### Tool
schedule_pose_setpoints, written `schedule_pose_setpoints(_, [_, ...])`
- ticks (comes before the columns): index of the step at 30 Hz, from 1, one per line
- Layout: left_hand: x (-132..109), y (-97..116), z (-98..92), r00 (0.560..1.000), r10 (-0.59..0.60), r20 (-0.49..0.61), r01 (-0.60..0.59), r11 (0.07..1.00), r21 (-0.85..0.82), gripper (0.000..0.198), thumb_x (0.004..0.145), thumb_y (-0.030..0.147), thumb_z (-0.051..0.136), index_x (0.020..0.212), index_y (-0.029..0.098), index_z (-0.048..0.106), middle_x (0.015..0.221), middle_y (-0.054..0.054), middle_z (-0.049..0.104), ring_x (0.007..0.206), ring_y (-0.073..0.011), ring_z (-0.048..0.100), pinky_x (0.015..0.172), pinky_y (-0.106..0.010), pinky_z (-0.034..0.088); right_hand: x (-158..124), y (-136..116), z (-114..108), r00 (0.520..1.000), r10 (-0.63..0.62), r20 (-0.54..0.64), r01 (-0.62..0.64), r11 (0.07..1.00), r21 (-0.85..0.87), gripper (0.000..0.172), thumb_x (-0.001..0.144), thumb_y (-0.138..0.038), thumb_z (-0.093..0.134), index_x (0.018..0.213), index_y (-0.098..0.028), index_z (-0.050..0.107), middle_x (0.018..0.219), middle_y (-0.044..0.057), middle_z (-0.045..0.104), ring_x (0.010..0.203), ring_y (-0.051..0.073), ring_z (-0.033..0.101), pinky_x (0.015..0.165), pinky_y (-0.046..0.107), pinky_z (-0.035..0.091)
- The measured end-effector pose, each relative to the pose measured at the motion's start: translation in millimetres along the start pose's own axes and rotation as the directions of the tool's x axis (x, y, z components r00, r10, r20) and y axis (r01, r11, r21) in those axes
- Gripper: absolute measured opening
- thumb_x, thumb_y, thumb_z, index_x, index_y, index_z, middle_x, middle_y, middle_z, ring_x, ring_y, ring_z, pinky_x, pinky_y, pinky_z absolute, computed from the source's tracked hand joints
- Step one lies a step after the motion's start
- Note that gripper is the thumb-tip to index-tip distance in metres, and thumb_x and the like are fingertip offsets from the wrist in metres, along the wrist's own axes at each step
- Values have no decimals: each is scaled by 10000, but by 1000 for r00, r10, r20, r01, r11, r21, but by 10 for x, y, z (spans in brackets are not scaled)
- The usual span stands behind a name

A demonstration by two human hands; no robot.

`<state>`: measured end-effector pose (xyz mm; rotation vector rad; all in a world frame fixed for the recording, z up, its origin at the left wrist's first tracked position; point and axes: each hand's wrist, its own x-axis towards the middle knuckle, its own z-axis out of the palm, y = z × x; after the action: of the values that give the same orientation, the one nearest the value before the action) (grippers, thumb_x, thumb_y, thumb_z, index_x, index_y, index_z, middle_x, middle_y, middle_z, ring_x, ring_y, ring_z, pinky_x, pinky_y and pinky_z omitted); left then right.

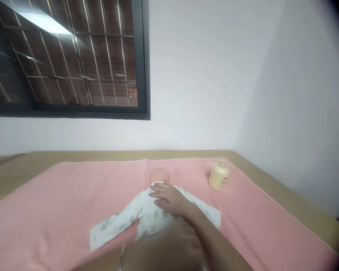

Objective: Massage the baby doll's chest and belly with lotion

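A white baby top [152, 222] with a small green print lies with its long sleeves spread on a pink cloth [73, 195]. At its neck is a smooth, pinkish, rounded form [159, 174] like a doll's head. My right hand [171, 197] rests flat on the chest of the top, fingers apart. Close to the camera, my left hand [177, 241] is blurred over the lower part of the top and hides it. A clear band [122, 258] shows by my left wrist. The left fingers are too smeared to read.
A pale yellow bottle [219, 177] with a rounded lid stands on the cloth at the right. The cloth covers a wooden table [130, 154] against a white wall [200, 75]. A dark-framed window [142, 75] with metal bars is at the upper left.
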<state>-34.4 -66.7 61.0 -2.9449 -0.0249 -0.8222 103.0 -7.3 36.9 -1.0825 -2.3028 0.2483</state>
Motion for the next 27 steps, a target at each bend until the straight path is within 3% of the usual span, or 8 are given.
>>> schedule_pose_setpoints(5, [-227, -106, 87, 978, 127, 166, -145, 984, 102, 54, 849, 202, 603, 802, 196, 630, 863, -19, 654, 887, -169, 575, 941, -353, 454, 30, -33, -29, 1000, -23, -1, 23, 998, -63, 319, 947, -284, 483, 1234, -283, 623, 1399, -16, 520, 1337, 162, 401, 1135, 347, 242])
schedule_pose_setpoints(9, [-399, -239, 375, 974, 223, 31, -225, 960, 168, 117, 891, 262, 560, 813, 198, 617, 837, -15, 647, 881, -168, 574, 959, -388, 441, 10, -117, -83, 997, -8, 76, 20, 986, -165, 360, 971, -255, 402, 1289, -293, 564, 1468, 3, 437, 1376, 202, 338, 1124, 415, 263])
schedule_pose_setpoints(13, [-541, -311, 739, 970, 232, -77, -216, 960, 181, 168, 905, 287, 538, 780, 201, 609, 854, -31, 666, 914, -180, 597, 988, -421, 438, -25, -215, -123, 997, 24, 79, -4, 968, -253, 384, 970, -260, 378, 1325, -220, 521, 1492, 83, 393, 1386, 256, 310, 1121, 474, 265])
schedule_pose_setpoints(18, [-651, -393, 963, 965, 194, -178, -151, 962, 229, 160, 923, 302, 525, 868, 215, 648, 902, -11, 699, 901, -141, 625, 956, -300, 474, 14, -296, -99, 952, -142, 271, 178, 977, -115, 375, 918, -153, 401, 1199, -277, 618, 1382, -39, 536, 1404, 185, 286, 1188, 448, 102])
schedule_pose_setpoints(21, [-654, -429, 960, 952, 205, -229, -152, 962, 227, 165, 932, 306, 521, 886, 215, 651, 887, 14, 712, 877, -115, 633, 979, -267, 465, 43, -246, -115, 966, -81, 248, 93, 995, -37, 338, 939, -274, 457, 1237, -315, 609, 1400, -55, 514, 1416, 185, 265, 1191, 453, 67])
schedule_pose_setpoints(23, [-651, -439, 930, 940, 235, -248, -182, 958, 220, 110, 917, 284, 555, 923, 222, 645, 960, 32, 718, 965, -118, 627, 1055, -293, 417, 23, -154, -188, 969, -26, 246, 26, 1000, 0, 394, 922, -314, 502, 1311, -308, 564, 1461, -29, 437, 1428, 210, 236, 1186, 457, 107])
schedule_pose_setpoints(25, [-654, -444, 905, 941, 265, -212, -219, 951, 219, 88, 901, 285, 585, 953, 234, 635, 1034, 48, 710, 1049, -128, 609, 1110, -324, 368, -37, -44, -303, 960, 35, 279, -53, 997, 57, 475, 893, -253, 520, 1365, -307, 515, 1507, -20, 354, 1434, 224, 220, 1173, 434, 185])
schedule_pose_setpoints(27, [-665, -450, 907, 949, 272, -163, -233, 946, 225, 85, 898, 284, 590, 959, 239, 629, 1053, 58, 705, 1056, -125, 608, 1129, -337, 348, -109, 28, -412, 940, 85, 331, -136, 982, 132, 525, 852, -179, 533, 1355, -331, 524, 1495, -40, 365, 1427, 225, 237, 1152, 409, 256])
